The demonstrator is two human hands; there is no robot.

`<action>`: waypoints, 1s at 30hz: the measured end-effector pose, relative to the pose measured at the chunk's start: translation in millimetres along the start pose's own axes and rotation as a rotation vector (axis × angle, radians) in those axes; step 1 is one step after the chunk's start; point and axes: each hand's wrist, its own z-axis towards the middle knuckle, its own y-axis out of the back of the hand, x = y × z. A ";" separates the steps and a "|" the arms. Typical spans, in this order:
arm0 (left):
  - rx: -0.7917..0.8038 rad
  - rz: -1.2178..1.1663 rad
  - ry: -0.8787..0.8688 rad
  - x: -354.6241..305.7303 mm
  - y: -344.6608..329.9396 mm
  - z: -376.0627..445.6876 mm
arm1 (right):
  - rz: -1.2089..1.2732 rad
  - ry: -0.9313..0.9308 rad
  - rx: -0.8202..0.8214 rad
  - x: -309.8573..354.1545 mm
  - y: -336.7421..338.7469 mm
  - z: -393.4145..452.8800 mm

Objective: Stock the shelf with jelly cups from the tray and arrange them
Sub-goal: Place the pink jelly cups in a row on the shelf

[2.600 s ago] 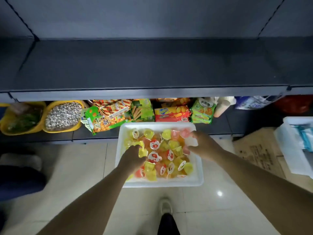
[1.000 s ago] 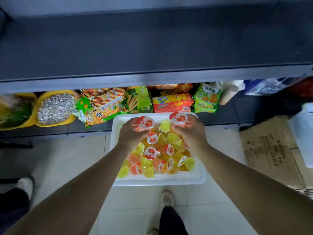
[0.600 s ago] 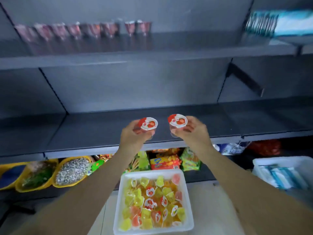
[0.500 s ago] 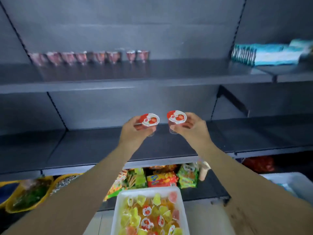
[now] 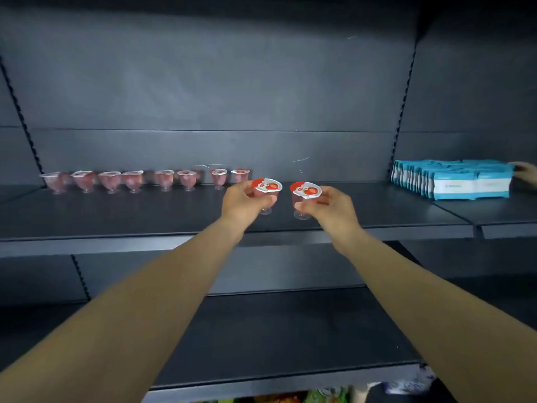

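My left hand (image 5: 242, 200) grips a clear stemmed jelly cup with a red strawberry lid (image 5: 267, 186). My right hand (image 5: 328, 203) grips a second strawberry jelly cup (image 5: 305, 189). Both cups are upright, side by side, over the front half of the dark upper shelf (image 5: 145, 216). A row of several pink jelly cups (image 5: 133, 180) stands along the back of that shelf, ending just left of and behind my left hand. The tray is out of view.
A block of blue-and-white packets (image 5: 453, 181) sits on the shelf at the right, with another person's hand (image 5: 527, 173) at its far end. A bare lower shelf (image 5: 276, 330) runs under my arms. Snack packs (image 5: 290, 398) peek out at the bottom.
Both hands took a strawberry cup each from the tray and lifted them up to the upper shelf. The view rose from the floor tray to the shelf.
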 end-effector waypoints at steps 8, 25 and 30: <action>-0.152 0.024 0.102 57.9 -57.3 151.4 | -0.012 -0.047 0.102 -54.6 -20.1 167.3; -0.111 0.183 0.099 127.7 -81.1 272.8 | -0.084 -0.109 0.008 -132.3 -63.3 307.4; -0.111 0.225 0.100 130.6 -79.8 272.6 | -0.184 -0.063 -0.001 -134.4 -65.4 304.7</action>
